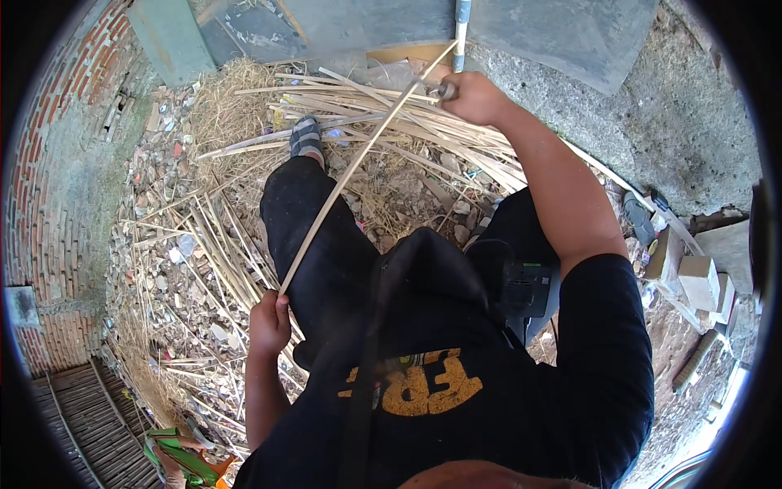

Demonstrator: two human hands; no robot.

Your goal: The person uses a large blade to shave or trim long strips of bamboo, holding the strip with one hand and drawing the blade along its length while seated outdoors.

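A long pale bamboo strip (340,183) slants across my lap, its upper end near a pipe at the wall. My left hand (269,323) is closed around the strip's lower end, beside my left thigh. In front of me, my right hand (476,98) grips what looks like a knife (445,91) by its handle. The blade is thin and smeared by motion; it meets the strip near the upper end, though I cannot tell whether it cuts in.
Many bamboo strips (481,151) lie piled ahead, and more strips (213,244) lie at the left on rubble. Beyond are dry shavings (224,106), grey panels (562,37) and a pale vertical pipe (462,33). A brick wall (49,163) stands left; blocks (699,281) sit right.
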